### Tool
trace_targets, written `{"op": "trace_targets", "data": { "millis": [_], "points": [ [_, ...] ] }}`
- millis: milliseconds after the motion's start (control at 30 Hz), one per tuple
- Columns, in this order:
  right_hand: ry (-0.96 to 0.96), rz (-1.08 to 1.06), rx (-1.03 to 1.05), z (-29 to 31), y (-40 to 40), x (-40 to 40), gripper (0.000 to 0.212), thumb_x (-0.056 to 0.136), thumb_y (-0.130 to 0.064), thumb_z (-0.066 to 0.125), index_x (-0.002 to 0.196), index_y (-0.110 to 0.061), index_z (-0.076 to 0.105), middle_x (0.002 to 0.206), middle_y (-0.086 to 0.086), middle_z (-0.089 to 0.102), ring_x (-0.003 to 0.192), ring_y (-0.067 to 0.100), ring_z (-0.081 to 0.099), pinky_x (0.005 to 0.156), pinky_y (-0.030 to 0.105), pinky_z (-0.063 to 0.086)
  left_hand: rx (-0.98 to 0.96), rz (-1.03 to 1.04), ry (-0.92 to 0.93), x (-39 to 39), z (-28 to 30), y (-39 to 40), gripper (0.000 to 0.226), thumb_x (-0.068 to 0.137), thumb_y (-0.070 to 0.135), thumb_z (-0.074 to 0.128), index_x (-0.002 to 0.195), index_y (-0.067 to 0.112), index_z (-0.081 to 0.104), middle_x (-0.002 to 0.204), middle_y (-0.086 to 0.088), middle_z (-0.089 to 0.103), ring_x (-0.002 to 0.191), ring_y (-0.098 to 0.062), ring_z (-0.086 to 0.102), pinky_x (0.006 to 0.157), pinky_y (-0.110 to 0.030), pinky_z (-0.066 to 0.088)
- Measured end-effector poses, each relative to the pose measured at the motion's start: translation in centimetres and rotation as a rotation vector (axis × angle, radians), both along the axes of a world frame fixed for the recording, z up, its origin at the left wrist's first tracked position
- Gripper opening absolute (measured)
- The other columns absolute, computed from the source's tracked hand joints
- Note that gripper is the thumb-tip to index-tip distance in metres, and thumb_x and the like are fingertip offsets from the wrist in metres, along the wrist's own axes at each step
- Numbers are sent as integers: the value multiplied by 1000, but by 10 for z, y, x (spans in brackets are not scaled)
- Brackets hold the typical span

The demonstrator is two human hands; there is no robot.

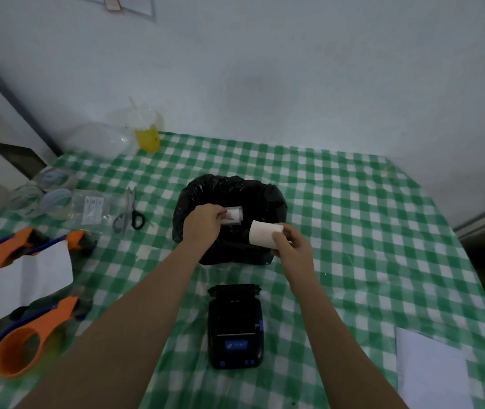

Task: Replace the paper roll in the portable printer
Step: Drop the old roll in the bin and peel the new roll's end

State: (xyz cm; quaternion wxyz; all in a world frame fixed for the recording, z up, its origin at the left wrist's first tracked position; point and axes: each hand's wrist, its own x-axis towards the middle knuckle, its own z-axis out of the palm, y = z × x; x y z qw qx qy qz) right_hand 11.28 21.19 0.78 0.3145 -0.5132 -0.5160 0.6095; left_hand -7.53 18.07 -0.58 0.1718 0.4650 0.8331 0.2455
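A black portable printer [235, 326] lies on the green checked tablecloth near me, its lid open at the far end and its paper bay showing. Behind it stands a bin lined with a black bag [267, 196]. My left hand [202, 225] holds a small white paper piece [233, 216] over the bin's opening. My right hand [292, 246] grips a white paper roll [263, 233] above the bin's right front rim. The two hands are a little apart.
Scissors [130, 214] lie left of the bin beside clear plastic bags [88, 209] and round lids. Orange and blue tools [29, 338] with a white sheet [20, 281] over them sit at the left. More white paper [432, 370] lies at the right front. A yellow bag [148, 138] stands at the back.
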Motion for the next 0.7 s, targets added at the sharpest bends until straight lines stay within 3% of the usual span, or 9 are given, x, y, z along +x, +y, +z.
{"op": "trace_targets", "data": {
  "millis": [133, 333, 433, 500, 700],
  "points": [
    [-11, -2, -2, -2, -1, 1, 24, 89, -12, 54, 111, -9, 62, 100, 2, 58, 84, 9, 57, 71, 25, 53, 27, -44, -39, 0, 0, 2, 22, 90, 9, 52, 96, 9, 74, 108, -14, 67, 98, -30, 62, 82, -42, 52],
    [3, -12, -16, 2, -6, 3, 26, 89, -12, 53, 114, -9, 61, 94, -5, 58, 83, 8, 57, 71, 25, 53, 26, 15, -109, 2, 4, 0, 17, 88, 8, 56, 97, 5, 70, 106, -16, 69, 97, -30, 63, 88, -43, 52],
    [18, -7, -12, 6, -9, 5, 23, 89, -12, 53, 111, -11, 61, 94, -6, 57, 85, 9, 57, 72, 25, 54, 65, 41, -163, 2, 8, -2, 5, 84, 7, 62, 82, 9, 66, 97, -13, 69, 90, -27, 65, 83, -44, 55],
    [34, -7, -12, 9, -11, 5, 19, 89, -11, 53, 106, -14, 61, 94, -7, 56, 86, 9, 56, 73, 26, 54, 105, 53, -178, 3, 12, -2, 10, 83, 7, 63, 74, 12, 61, 92, -12, 68, 87, -26, 64, 79, -42, 56],
    [51, -24, -19, 12, -15, 5, 23, 88, -11, 53, 110, -10, 61, 95, -5, 57, 89, 10, 57, 73, 26, 54, 145, 10, -174, 3, 24, -2, 8, 86, 13, 61, 82, 8, 66, 80, -5, 63, 67, -16, 59, 69, -33, 50]
  ]
}}
